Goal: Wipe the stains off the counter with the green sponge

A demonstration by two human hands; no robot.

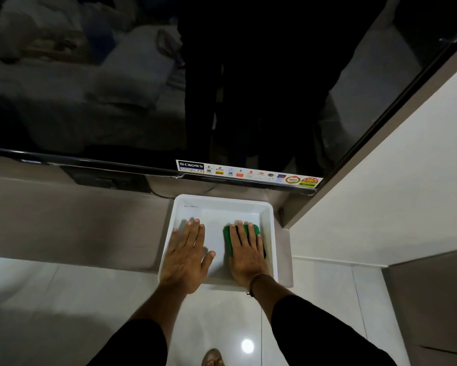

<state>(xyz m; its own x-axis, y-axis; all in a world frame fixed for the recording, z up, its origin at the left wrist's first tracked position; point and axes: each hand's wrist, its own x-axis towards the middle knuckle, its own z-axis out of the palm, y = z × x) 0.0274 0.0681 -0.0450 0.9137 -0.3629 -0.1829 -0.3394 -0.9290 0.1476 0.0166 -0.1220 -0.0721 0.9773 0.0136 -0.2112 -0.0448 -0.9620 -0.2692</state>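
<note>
The green sponge [241,239] lies flat on the floor of the white tray [271,233], toward the tray's right wall, with the right hand [247,253] spread on top of it. It looks light and soft, so it should squash under pressure and give grip on a smooth surface; if it is wet it may turn slippery and drip. A good hold would be from above, palm on the back, fingers wrapping the far edge and thumb pinching the near left side.

The right hand is open and flat, fingers extended over the sponge and pressing down rather than curled around it; green shows at the far edge and along the left side. The left hand [187,256] is also open, palm down on the bare floor of the tray near its left wall, thumb spread toward the middle, holding nothing.

The tray sits on the counter [76,220], just below the television [142,88]. Both forearms reach forward and down, roughly parallel, wrists near the tray's front rim. No stains are clear on the counter in this dim light
</note>
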